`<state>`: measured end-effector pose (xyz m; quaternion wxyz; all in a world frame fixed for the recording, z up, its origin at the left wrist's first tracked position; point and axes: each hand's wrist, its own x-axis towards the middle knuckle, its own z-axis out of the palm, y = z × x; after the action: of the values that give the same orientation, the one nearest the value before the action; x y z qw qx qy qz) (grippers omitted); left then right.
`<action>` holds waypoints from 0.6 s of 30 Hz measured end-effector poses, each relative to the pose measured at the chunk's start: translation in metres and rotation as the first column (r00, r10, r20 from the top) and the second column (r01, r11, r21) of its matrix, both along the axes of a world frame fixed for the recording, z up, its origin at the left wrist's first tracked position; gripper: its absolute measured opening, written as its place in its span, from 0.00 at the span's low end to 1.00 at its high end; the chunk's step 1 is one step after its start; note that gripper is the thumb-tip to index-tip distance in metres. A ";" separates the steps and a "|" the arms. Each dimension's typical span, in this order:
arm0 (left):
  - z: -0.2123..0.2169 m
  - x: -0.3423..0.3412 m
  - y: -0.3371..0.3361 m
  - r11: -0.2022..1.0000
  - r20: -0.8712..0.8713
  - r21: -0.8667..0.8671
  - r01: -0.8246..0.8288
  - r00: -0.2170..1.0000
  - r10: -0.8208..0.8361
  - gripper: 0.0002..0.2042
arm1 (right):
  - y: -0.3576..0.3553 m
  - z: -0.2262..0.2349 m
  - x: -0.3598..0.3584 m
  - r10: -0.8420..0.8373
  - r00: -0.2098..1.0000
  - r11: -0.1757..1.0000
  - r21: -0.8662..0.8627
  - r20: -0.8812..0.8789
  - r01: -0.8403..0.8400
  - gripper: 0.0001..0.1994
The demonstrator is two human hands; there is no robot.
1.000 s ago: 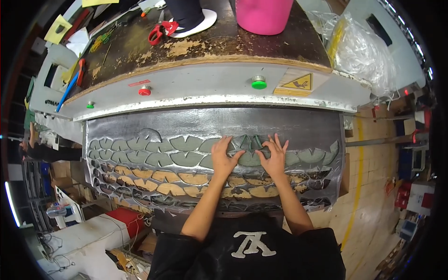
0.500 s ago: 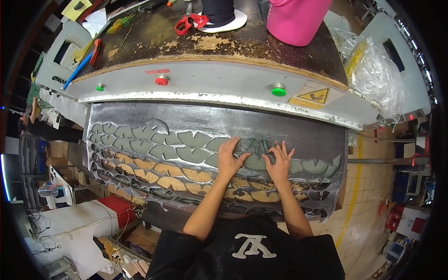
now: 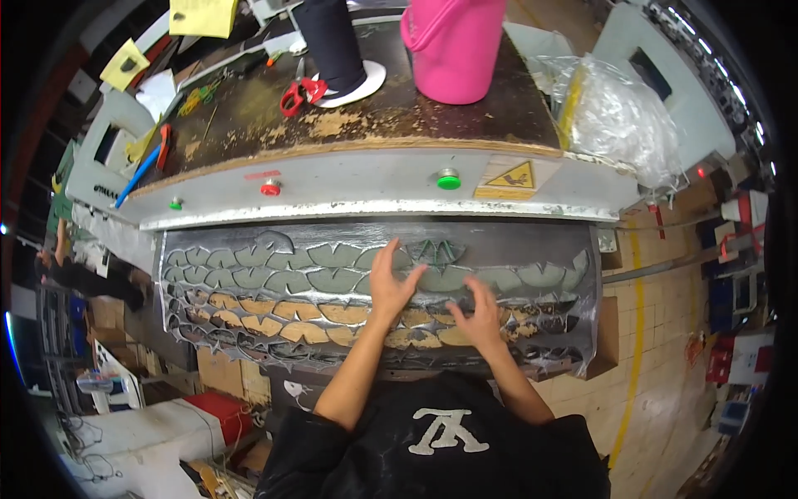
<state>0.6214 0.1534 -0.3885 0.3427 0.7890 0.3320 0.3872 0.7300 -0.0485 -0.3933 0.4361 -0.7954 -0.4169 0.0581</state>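
Observation:
A dark glossy sheet [image 3: 515,241] lies before me, with rows of curved, notched shapes cut through it. Grey-green shows in the upper openings and tan in the lower ones. On its upper part rests a green cutting die [image 3: 438,252], a thin-edged frame with slanted braces. My left hand [image 3: 391,283] is at the die's left side, thumb and fingers spread; whether it touches the die I cannot tell. My right hand [image 3: 480,316], slightly blurred, hovers below and right of the die, its fingers apart and holding nothing.
Beyond the sheet runs the press's grey beam [image 3: 332,187] with a green button [image 3: 449,179], a red button [image 3: 271,188] and a warning sign [image 3: 509,178]. On its worn top stand red-handled scissors [image 3: 293,98], a dark roll [image 3: 331,50] and a pink bucket [image 3: 457,62]. Clear plastic bags [image 3: 623,125] sit right.
My right hand has come off the die and drawn back toward me. The left stays beside the die. My view has tilted up, showing more of the press top.

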 end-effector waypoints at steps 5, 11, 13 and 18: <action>0.102 0.062 0.013 0.968 0.177 -0.236 0.089 0.983 -0.048 0.18 | -0.066 0.056 -0.057 0.374 0.889 0.794 -0.405 -0.263 -0.454 0.22; 0.154 0.094 0.021 0.977 -0.076 -0.197 -0.087 0.994 0.074 0.22 | -0.072 0.118 -0.064 0.365 0.869 0.773 -0.411 -0.334 -0.483 0.25; 0.147 0.076 0.016 0.981 -0.070 -0.189 -0.037 0.997 0.024 0.21 | -0.062 0.128 -0.059 0.335 0.877 0.783 -0.417 -0.344 -0.463 0.26; 0.158 -0.035 -0.038 0.885 -0.275 -0.426 0.190 0.904 -0.327 0.16 | -0.067 0.156 -0.047 0.313 0.887 0.805 -0.400 -0.339 -0.437 0.27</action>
<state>0.5859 0.1155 -0.2305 0.4791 0.7973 0.3462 0.1219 0.6835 -0.1159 -0.2369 0.2619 -0.7627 -0.4805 0.3446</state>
